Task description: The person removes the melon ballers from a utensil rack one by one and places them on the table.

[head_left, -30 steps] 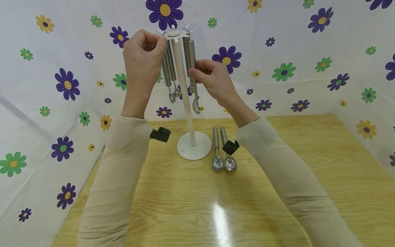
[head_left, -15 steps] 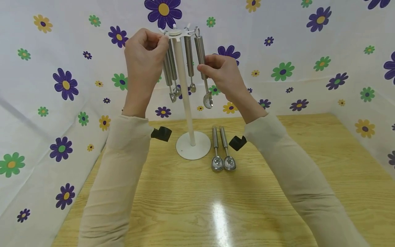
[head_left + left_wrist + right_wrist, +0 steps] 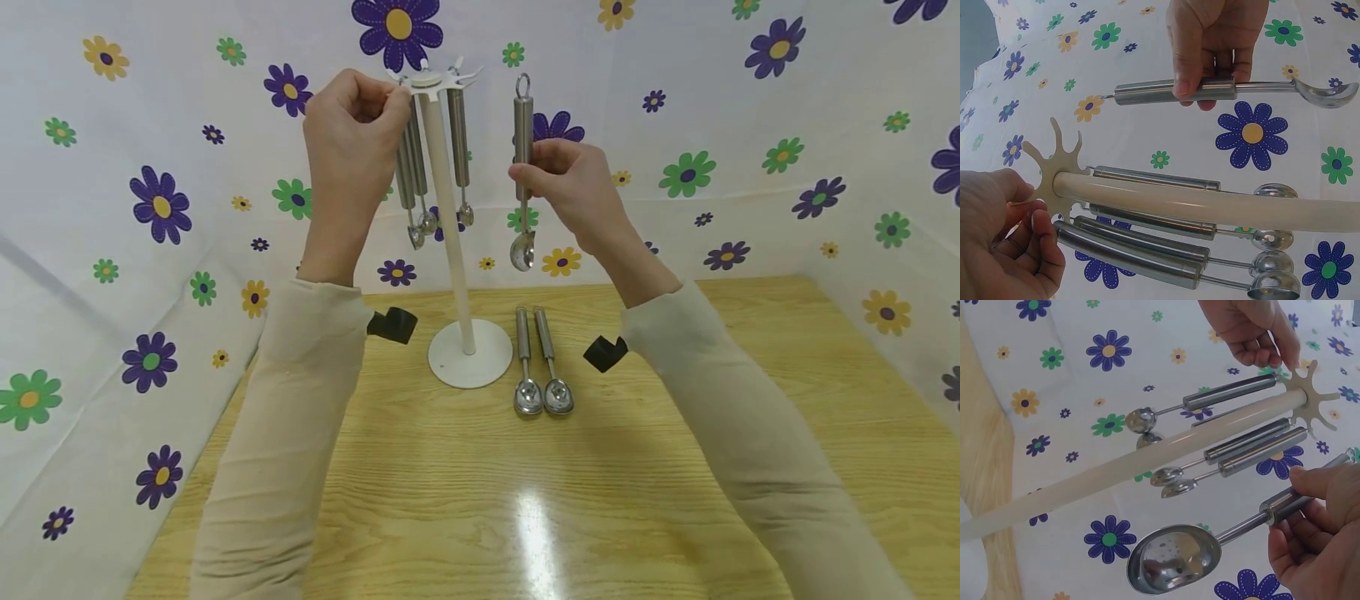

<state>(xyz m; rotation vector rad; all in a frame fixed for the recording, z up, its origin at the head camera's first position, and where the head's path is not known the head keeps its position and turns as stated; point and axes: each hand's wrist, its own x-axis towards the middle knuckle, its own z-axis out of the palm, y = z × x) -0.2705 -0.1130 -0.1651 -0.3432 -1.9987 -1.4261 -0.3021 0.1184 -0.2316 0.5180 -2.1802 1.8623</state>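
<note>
My right hand [image 3: 573, 183] pinches the cylindrical handle of a steel ice cream scoop [image 3: 523, 133] between thumb and fingers. It hangs upright in the air to the right of the white stand [image 3: 450, 242], ring at the top and bowl down. In the right wrist view the scoop's oval bowl [image 3: 1175, 559] faces the camera. My left hand [image 3: 356, 142] pinches one arm of the stand's star-shaped hook top [image 3: 1057, 162]. Several scoops [image 3: 1129, 253] hang from other hooks; in the head view, the left hand partly covers those on the left. The hooks at the right carry nothing.
Two larger scoops [image 3: 528, 396] lie side by side on the wooden table [image 3: 420, 483], right of the stand's round base [image 3: 487, 367]. A flower-print cloth [image 3: 675, 242] lines the back and sides. Black mounts [image 3: 392, 325] sit at both wrists.
My right hand has lifted the scoop off its hook and carried it right, clear of the stand. My left hand stays at the hook top.
</note>
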